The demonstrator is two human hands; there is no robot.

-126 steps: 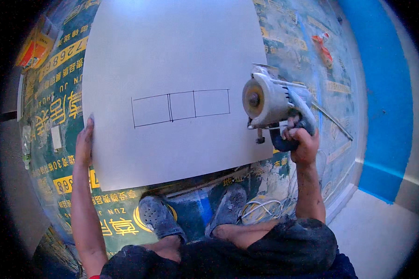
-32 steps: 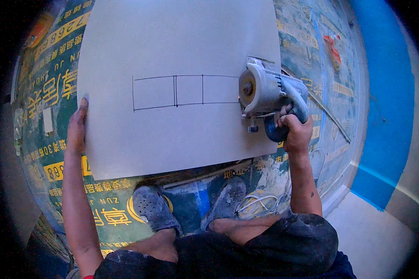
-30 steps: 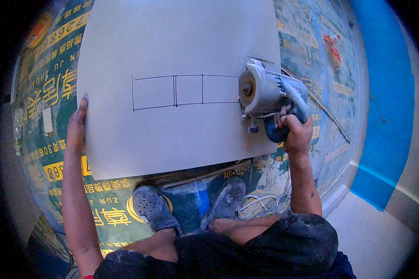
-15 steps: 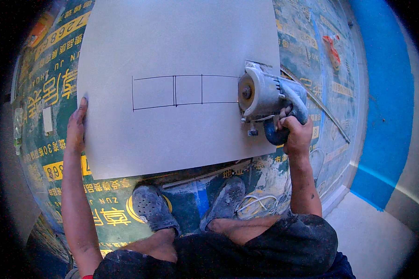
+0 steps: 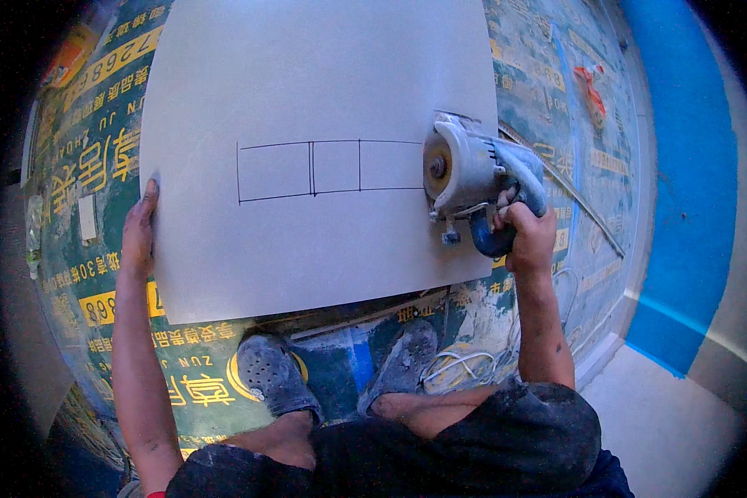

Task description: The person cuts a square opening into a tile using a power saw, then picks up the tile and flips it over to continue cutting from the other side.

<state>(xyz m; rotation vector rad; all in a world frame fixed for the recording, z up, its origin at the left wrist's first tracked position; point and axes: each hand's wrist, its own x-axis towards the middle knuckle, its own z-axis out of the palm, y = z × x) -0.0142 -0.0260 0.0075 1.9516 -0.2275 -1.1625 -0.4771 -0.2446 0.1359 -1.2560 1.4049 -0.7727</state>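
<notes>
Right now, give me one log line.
left hand: at pale slab, left edge | right hand: gripping disc cutter | drawn lines: meeting cutter at right

Dusty green floor sheeting [image 5: 112, 266] printed in yellow lies left of a bright blue band [image 5: 690, 207].

Yellow lettering [image 5: 106, 159] and numerals [image 5: 100, 310] stand on green floor sheeting [image 5: 216, 422].

Forearms [image 5: 141, 365] spread forward — left grip [image 5: 139, 234] outstretched, right grip [image 5: 529, 236] tightly curled
</notes>
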